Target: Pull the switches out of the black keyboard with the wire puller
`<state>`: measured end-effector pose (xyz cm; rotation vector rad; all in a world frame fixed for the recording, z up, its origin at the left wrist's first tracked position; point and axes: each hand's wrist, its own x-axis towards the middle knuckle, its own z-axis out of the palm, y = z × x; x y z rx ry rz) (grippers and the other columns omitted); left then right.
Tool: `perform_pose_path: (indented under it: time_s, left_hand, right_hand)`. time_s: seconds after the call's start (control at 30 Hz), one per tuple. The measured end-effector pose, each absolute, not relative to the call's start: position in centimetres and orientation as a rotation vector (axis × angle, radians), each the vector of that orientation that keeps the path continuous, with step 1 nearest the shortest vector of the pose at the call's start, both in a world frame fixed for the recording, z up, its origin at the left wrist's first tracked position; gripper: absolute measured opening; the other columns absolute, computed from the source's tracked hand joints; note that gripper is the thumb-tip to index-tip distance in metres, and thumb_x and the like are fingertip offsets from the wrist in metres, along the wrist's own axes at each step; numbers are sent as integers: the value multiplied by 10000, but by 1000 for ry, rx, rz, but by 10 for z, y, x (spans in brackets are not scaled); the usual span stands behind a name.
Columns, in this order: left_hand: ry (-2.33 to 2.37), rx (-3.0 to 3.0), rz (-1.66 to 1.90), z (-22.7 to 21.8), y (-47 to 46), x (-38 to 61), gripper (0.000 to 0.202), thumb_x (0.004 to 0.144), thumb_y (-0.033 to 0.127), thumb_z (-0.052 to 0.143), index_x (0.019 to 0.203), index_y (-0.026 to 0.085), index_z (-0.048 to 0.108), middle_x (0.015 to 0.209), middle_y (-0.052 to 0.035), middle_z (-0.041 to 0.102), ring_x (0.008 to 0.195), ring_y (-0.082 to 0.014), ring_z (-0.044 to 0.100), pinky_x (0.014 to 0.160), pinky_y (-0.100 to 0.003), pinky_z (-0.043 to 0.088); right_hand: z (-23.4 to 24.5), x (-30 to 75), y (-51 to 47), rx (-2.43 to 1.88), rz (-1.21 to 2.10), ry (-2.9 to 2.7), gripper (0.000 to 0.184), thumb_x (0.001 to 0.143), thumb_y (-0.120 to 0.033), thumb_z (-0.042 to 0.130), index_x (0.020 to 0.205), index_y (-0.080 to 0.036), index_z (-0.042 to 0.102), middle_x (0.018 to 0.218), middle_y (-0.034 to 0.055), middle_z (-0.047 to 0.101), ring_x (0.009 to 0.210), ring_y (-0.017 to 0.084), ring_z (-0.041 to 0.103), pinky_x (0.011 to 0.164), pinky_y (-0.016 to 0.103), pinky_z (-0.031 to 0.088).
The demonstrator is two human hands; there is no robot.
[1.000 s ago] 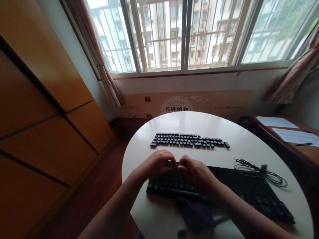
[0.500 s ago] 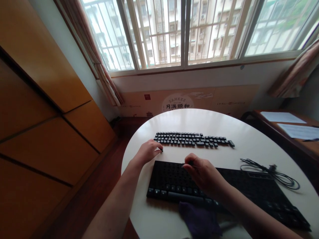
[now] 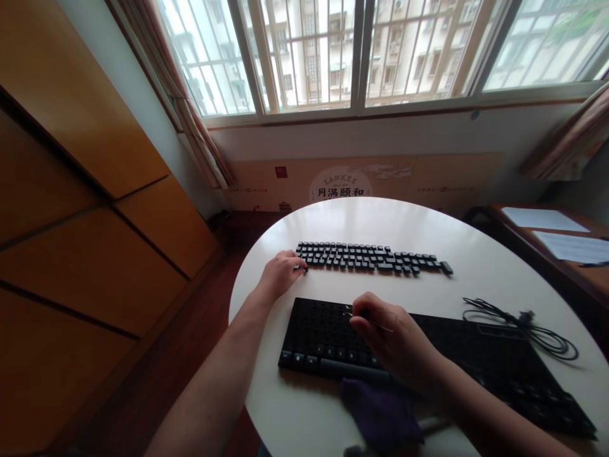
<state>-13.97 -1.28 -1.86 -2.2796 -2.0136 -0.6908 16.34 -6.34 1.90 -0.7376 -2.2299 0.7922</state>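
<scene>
My left hand (image 3: 284,273) pinches a small black keycap (image 3: 306,270) at the left end of the loose keycaps (image 3: 347,256), which lie in rows on the table. Over the black keyboard (image 3: 314,324) hovers my right hand (image 3: 380,327), its fingers closed round a wire keycap puller (image 3: 349,313) with thin metal prongs. Most of the puller's handle is hidden in the fist. Keycaps are gone from much of the keyboard's upper area; its bottom row, with the space bar, still carries caps. My right forearm covers part of the keyboard.
Everything lies on a round white table (image 3: 266,381). A coiled black cable (image 3: 533,330) rests at the right behind the keyboard. A purple cloth (image 3: 380,412) lies at the front edge of the keyboard. Papers (image 3: 545,219) sit on a wooden desk at the right.
My left hand has moved slightly away from me with the keycap, up to the loose rows. My right hand stays over the keyboard with the puller. The view has tilted a little.
</scene>
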Motion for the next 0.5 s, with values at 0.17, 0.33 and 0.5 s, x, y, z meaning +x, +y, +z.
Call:
perform_pose_path:
  time_s: [0.17,0.33,0.5]
  left_hand:
    - [-2030,-2250,-754,-18,-13,-141,122,823,207,690,885,251,785,934,-40,685,897,-216,643,784,-307,519]
    - [-2033,-2161,-947,-9,-20,-136,158,895,287,633,927,210,768,908,-38,686,765,-169,634,727,-289,506]
    - [-1932,-2251,-1152,-4,-34,-95,258,976,326,534,952,185,748,864,-42,686,765,-160,628,751,-285,502]
  right_hand:
    - [20,161,-65,-741,837,-2238,367,1018,-514,421,896,-192,547,599,-19,529,483,96,426,504,208,340]
    - [18,162,-65,-772,942,-2214,378,1010,-541,418,912,-195,537,576,-22,520,478,104,448,487,209,340]
    - [6,158,-69,-760,1251,-2098,363,1024,-533,395,939,-196,498,584,-38,522,492,97,484,507,201,377]
